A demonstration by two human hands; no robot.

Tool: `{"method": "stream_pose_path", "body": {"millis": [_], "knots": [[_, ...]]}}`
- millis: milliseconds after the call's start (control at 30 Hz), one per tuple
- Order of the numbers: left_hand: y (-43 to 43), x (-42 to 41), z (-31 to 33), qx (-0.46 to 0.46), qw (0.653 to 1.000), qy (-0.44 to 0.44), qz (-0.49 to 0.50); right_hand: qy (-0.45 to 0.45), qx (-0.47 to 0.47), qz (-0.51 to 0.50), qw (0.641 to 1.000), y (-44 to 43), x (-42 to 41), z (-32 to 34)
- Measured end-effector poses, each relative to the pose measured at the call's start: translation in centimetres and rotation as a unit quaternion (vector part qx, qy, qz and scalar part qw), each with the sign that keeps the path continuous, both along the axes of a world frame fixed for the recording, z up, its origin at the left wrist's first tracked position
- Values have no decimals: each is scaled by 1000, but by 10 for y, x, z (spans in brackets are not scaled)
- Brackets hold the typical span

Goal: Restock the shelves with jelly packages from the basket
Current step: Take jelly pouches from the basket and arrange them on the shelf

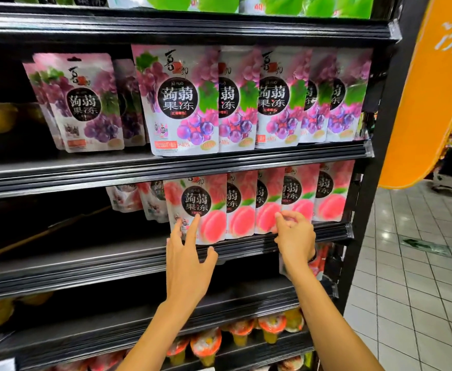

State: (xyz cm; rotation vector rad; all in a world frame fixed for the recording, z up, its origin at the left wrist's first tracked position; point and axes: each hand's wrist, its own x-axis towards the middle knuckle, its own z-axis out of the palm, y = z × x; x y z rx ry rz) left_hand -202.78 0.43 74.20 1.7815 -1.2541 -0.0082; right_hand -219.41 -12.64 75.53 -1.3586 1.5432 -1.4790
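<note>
We read 蒟蒻果冻 in white on a black disc, with "JŪ RUÒ" small above it, on the front grape jelly pouch [183,103] at the middle shelf's front edge; near its bottom stands ">40%". The same characters repeat on the neighbouring grape pouches and on the front peach jelly pouch [196,204] one shelf lower. The orange hanging sign [430,84] at the right edge shows a white 冻. Other small print is blurred.

Peach jelly packages [196,207]: glossy plastic film. Shelves [112,253]: dark, smooth, semi-gloss edging. Floor [412,290]: shiny white tile.
</note>
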Motion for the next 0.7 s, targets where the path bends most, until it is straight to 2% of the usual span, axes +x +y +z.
{"method": "stream_pose_path", "body": {"millis": [100, 200, 367, 500, 700], "knots": [[0, -2, 0, -3, 1000, 7, 1, 3, 0, 14, 1000, -4, -2, 0], [0, -4, 1, -2, 1000, 13, -1, -7, 7, -15, 1000, -6, -8, 1], [-1, -4, 0, -7, 1000, 3, -1, -6, -26, -22, 999, -4, -12, -2], [-1, -3, -1, -5, 1000, 2, 0, -51, -40, -59, 996, -8, -18, 0], [-2, -3, -3, -8, 1000, 4, -1, -56, 15, -78, 995, -23, -39, 7]]}}
